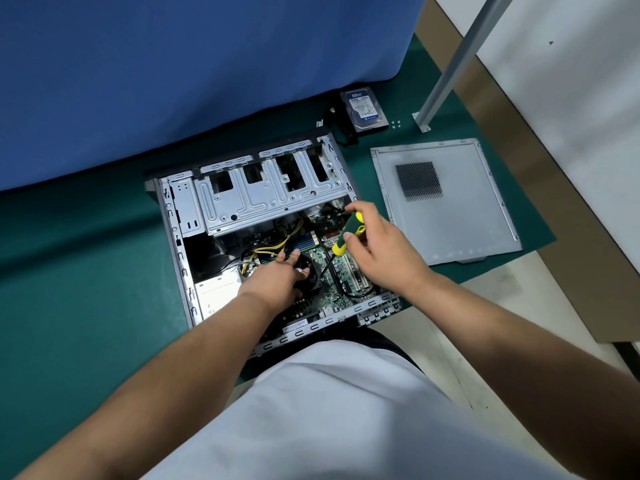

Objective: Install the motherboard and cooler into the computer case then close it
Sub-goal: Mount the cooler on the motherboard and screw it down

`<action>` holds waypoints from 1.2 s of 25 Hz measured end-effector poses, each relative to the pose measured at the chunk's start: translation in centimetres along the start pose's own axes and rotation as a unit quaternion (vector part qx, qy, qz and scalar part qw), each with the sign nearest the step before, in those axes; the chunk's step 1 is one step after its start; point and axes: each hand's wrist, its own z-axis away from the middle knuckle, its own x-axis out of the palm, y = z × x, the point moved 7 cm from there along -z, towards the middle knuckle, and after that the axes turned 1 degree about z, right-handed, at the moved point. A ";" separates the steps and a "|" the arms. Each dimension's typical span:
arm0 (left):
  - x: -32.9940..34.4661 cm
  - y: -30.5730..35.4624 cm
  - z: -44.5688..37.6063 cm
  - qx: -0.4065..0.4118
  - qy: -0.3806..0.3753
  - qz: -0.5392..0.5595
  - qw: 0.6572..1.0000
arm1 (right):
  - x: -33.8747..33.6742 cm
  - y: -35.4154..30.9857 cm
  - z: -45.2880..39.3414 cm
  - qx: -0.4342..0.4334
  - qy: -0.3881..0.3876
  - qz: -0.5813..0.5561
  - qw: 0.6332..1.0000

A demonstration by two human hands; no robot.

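Even, bright overhead light; soft shadows lie inside the computer case (180, 258). Wide-angle bending curves the edges, and the near shirt (346, 410) looks perhaps slightly blurred.
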 end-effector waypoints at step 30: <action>0.1 0.0 -0.2 0.004 0.005 -0.013 1.000 | 0.1 -3.0 1.1 -0.121 -0.108 0.106 0.981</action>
